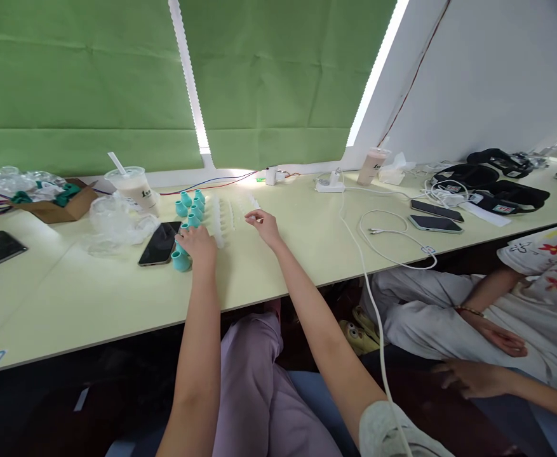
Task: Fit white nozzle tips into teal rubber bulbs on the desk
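Note:
My left hand (pixel 199 244) is over the near end of a double row of small teal cups (pixel 181 261), its fingers curled down around one of them; that cup is partly hidden by the hand. My right hand (pixel 265 227) hovers low over the table, thumb and fingertips pinched together; whatever they hold is too small to make out. Between the hands lie several narrow clear or white strips (pixel 218 219), roughly parallel and pointing away from me. A black phone (pixel 160 244) rests just left of the cups.
On the left stand a lidded drink cup (pixel 138 190), a crumpled plastic bag (pixel 116 222) and a cardboard box (pixel 68 204). To the right, a white power strip (pixel 330 184), a looped white cable (pixel 387 257) and two phones (pixel 435 224). Another person (pixel 492 304) sits at right.

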The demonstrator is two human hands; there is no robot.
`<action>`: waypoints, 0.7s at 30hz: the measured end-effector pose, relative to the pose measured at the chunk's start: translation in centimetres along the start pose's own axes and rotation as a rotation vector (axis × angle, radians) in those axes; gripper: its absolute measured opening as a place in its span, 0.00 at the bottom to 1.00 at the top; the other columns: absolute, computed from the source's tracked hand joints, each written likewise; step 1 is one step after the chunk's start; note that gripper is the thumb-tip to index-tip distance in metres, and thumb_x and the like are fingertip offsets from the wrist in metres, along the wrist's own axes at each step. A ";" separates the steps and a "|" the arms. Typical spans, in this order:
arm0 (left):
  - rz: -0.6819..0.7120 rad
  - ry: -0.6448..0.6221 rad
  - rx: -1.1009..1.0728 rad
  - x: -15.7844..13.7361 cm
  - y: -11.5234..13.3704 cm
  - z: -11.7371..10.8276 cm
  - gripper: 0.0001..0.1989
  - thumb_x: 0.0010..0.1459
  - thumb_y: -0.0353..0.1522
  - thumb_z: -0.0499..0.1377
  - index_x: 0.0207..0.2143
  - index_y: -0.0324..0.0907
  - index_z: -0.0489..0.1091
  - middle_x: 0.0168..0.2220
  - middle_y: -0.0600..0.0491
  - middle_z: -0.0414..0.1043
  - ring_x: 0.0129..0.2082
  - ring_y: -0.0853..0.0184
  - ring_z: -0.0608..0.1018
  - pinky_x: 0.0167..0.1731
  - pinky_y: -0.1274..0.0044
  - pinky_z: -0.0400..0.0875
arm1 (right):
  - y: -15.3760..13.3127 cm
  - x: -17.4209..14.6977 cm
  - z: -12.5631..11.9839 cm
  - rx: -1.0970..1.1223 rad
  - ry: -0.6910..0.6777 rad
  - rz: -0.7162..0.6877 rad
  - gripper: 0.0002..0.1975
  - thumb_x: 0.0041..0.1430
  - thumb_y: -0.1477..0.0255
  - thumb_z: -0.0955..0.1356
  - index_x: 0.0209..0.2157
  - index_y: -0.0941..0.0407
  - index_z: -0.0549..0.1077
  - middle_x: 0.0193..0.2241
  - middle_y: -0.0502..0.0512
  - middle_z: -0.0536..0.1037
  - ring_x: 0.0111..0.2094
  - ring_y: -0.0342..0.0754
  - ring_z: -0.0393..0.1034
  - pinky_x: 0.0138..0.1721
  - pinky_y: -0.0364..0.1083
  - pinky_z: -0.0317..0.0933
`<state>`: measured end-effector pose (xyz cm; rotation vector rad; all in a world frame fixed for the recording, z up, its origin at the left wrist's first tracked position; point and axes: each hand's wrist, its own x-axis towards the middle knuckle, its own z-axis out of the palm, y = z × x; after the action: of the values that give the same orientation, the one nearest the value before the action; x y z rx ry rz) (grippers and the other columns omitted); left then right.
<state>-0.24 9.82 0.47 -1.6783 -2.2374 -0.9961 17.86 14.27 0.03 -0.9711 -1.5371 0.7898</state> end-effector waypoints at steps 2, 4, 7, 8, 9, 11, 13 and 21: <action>0.010 0.021 -0.013 0.0 0.3 -0.4 0.06 0.48 0.27 0.53 0.29 0.38 0.68 0.38 0.38 0.69 0.48 0.45 0.63 0.46 0.54 0.51 | -0.1 0.1 -0.1 0.092 0.021 0.022 0.06 0.49 0.68 0.68 0.29 0.55 0.72 0.31 0.50 0.75 0.31 0.43 0.67 0.38 0.43 0.60; 0.029 0.073 -0.054 0.1 0.9 -0.6 0.09 0.52 0.29 0.51 0.34 0.39 0.70 0.41 0.39 0.68 0.49 0.46 0.63 0.46 0.55 0.52 | -0.1 0.1 0.0 0.188 0.031 0.056 0.08 0.48 0.68 0.69 0.31 0.55 0.72 0.32 0.51 0.75 0.32 0.43 0.70 0.40 0.44 0.62; 0.137 0.059 -0.150 0.2 2.2 -0.6 0.12 0.57 0.34 0.52 0.41 0.42 0.69 0.45 0.42 0.68 0.49 0.49 0.65 0.46 0.59 0.54 | -0.3 0.1 0.4 0.333 -0.002 0.106 0.14 0.44 0.65 0.72 0.34 0.54 0.70 0.32 0.51 0.76 0.34 0.44 0.72 0.41 0.45 0.64; 0.204 0.005 -0.176 0.2 2.6 -0.4 0.13 0.57 0.35 0.52 0.42 0.43 0.69 0.44 0.44 0.70 0.48 0.52 0.66 0.45 0.62 0.55 | -0.4 0.0 0.7 0.364 -0.022 0.116 0.16 0.42 0.63 0.72 0.34 0.54 0.70 0.32 0.51 0.76 0.34 0.44 0.72 0.41 0.46 0.65; 0.270 -0.059 -0.196 0.2 2.9 -0.1 0.13 0.57 0.36 0.53 0.43 0.45 0.70 0.43 0.46 0.71 0.46 0.54 0.68 0.44 0.64 0.57 | -0.5 0.0 1.0 0.381 -0.038 0.123 0.17 0.41 0.62 0.73 0.32 0.54 0.69 0.31 0.51 0.76 0.34 0.44 0.72 0.41 0.46 0.65; 0.346 -0.143 -0.210 0.1 3.4 0.4 0.13 0.57 0.36 0.54 0.43 0.45 0.70 0.39 0.49 0.74 0.42 0.58 0.71 0.42 0.68 0.58 | -0.7 -0.2 1.6 0.392 -0.048 0.135 0.17 0.39 0.60 0.73 0.27 0.55 0.68 0.30 0.51 0.76 0.33 0.44 0.72 0.41 0.46 0.65; 0.344 -0.135 -0.218 0.1 3.5 0.9 0.12 0.58 0.36 0.54 0.43 0.45 0.71 0.35 0.50 0.75 0.38 0.61 0.72 0.40 0.70 0.59 | -0.8 -0.3 2.1 0.388 -0.031 0.136 0.17 0.39 0.59 0.73 0.23 0.55 0.67 0.30 0.51 0.77 0.32 0.44 0.72 0.41 0.46 0.66; 0.216 0.080 -0.320 0.6 2.2 1.1 0.11 0.57 0.34 0.54 0.39 0.44 0.74 0.32 0.51 0.76 0.34 0.63 0.72 0.38 0.71 0.62 | 0.2 0.1 3.2 -0.058 0.098 0.009 0.10 0.58 0.68 0.62 0.37 0.53 0.73 0.43 0.51 0.74 0.38 0.42 0.69 0.42 0.42 0.61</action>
<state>1.82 11.31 0.83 -1.9163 -1.8739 -1.3923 14.78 14.47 -0.66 -1.0452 -1.4780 0.6971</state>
